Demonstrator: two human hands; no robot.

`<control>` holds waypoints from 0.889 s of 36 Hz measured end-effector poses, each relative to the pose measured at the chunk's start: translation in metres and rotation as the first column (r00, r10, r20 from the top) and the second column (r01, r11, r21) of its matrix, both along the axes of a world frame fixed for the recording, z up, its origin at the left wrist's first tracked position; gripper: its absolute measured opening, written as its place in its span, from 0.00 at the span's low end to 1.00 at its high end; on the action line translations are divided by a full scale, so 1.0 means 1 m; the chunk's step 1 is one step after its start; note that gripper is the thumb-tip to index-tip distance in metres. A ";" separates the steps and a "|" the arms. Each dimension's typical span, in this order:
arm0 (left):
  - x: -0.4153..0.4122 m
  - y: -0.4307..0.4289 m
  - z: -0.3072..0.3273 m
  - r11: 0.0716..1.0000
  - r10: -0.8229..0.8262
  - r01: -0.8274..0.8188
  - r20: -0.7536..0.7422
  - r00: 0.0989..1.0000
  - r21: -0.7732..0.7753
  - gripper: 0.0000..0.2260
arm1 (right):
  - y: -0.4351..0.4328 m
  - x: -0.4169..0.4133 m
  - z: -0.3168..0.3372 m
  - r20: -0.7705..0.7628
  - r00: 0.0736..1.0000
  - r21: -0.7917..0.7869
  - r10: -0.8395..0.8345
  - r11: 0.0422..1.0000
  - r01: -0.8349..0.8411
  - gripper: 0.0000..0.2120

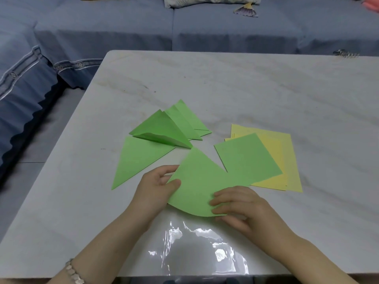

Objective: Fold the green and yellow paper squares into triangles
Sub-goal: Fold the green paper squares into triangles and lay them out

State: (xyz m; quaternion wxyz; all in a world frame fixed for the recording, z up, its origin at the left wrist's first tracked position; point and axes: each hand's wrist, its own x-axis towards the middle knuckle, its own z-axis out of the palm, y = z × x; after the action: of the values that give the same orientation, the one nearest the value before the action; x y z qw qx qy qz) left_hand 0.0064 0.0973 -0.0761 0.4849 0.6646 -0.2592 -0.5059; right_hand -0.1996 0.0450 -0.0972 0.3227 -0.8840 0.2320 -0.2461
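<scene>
Green sheet [196, 181] pinched; L hand [155, 189], R hand [240, 206]

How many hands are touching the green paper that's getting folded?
2. The left hand grips the left edge of the bent green paper sheet; the right hand pinches its near right corner. None hidden.
</scene>
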 end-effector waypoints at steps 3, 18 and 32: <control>-0.001 0.001 0.002 0.998 -0.064 0.065 0.037 0.997 -0.026 0.15 | 0.000 0.003 0.010 0.077 0.992 0.178 -0.099 0.981 0.084 0.13; -0.016 0.009 0.022 0.905 -0.414 0.424 0.157 0.896 -0.035 0.20 | -0.011 0.007 0.032 0.144 0.861 0.572 -0.488 0.751 0.330 0.06; -0.040 0.005 0.041 0.906 -0.362 0.421 0.416 0.834 -0.055 0.06 | 0.002 0.017 0.054 0.060 0.856 0.502 -0.513 0.757 0.419 0.10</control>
State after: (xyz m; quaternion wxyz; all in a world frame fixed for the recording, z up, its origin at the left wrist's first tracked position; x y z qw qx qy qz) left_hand -0.0339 0.1026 -0.0350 0.3550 0.6489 -0.5185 -0.4291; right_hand -0.1827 0.0467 -0.0436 0.4767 -0.6638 0.4656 -0.3396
